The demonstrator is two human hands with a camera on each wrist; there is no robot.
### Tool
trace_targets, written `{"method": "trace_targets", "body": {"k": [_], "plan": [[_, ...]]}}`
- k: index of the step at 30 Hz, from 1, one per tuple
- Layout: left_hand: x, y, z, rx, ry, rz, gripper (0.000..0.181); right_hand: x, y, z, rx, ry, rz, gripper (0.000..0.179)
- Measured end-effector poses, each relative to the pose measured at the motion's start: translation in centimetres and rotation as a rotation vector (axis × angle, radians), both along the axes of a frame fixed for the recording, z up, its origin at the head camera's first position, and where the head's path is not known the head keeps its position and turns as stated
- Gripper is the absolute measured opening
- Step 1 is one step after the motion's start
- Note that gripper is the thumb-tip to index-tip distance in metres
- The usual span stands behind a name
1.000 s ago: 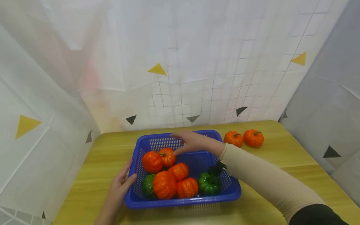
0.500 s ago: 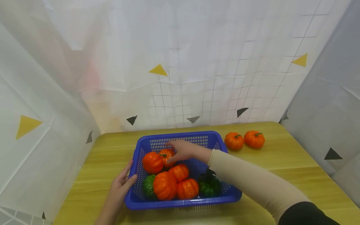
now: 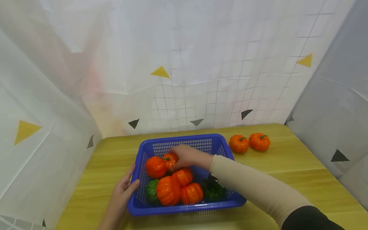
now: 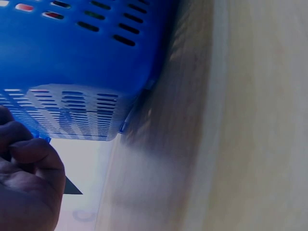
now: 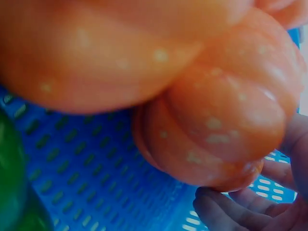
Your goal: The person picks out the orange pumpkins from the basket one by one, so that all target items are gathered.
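A blue plastic basket [image 3: 188,207] with slotted walls holds several small orange and green pumpkins. Inside, toward the back left, my right hand [image 3: 188,157] grips a small orange pumpkin [image 3: 170,159] with a green stem. In the right wrist view its fingertips curl round the lower side of that ribbed pumpkin [image 5: 221,115]. My left hand [image 3: 122,190] rests against the basket's left side from outside, thumb and fingers at the rim. The left wrist view shows this hand [image 4: 29,178] close to the slotted wall [image 4: 72,110].
Beside the held pumpkin lies another orange pumpkin [image 3: 156,167], with more in front of it. A green pumpkin [image 3: 151,191] sits at the basket's front left. Two orange pumpkins [image 3: 239,143] stand on the wooden table [image 3: 287,172], right of the basket. A white sheet wall rises behind.
My right hand has moved down and a little left over the basket, and its fingers have closed round the small orange pumpkin. The left hand has stayed at the basket's side.
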State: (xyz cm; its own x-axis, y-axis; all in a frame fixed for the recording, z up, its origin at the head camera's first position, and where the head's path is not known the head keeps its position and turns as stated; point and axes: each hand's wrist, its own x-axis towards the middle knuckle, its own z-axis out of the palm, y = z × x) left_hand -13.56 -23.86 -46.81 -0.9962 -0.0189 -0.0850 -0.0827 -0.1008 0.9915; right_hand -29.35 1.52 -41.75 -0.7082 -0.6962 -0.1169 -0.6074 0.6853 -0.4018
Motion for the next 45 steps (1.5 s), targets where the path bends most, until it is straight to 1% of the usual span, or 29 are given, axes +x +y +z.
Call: {"method": "trace_targets", "body": {"k": [6,9,14,18,24,30,34,37,41,45], "plan": [[0.1,0.0,-0.1,-0.011,-0.013,0.006,0.063,0.0,0.7,1.3,0.002,0.021,0.022,0.065],[0.1,0.1,-0.1,-0.001,-0.015,0.017,0.063,0.0,1.1,1.8,0.018,0.025,0.006,0.067],[0.1,0.2,-0.2,0.007,-0.003,0.019,0.062,0.0,2.0,2.6,0.018,0.003,-0.029,0.071],[0.1,0.1,-0.2,0.001,-0.011,0.022,0.062,0.2,2.8,3.5,-0.026,-0.022,-0.030,0.072],[0.2,0.1,-0.1,0.007,-0.014,0.011,0.062,0.2,4.8,4.6,-0.122,-0.028,-0.048,0.073],[0.2,0.2,-0.1,0.017,0.004,0.005,0.063,0.1,7.7,6.1,-0.203,-0.026,-0.108,0.079],[0.1,0.2,0.0,0.009,-0.001,0.007,0.063,-0.3,10.2,6.7,-0.272,-0.053,-0.160,0.082],[0.1,0.1,0.1,0.006,-0.003,0.000,0.063,-0.7,12.2,6.8,-0.340,-0.072,-0.187,0.082],[0.1,0.1,0.2,0.003,-0.006,-0.010,0.063,-0.9,15.0,6.9,-0.369,-0.084,-0.232,0.083],[0.1,0.1,0.3,-0.013,-0.019,-0.003,0.064,-0.9,18.0,6.6,-0.376,-0.125,-0.326,0.087]]}}
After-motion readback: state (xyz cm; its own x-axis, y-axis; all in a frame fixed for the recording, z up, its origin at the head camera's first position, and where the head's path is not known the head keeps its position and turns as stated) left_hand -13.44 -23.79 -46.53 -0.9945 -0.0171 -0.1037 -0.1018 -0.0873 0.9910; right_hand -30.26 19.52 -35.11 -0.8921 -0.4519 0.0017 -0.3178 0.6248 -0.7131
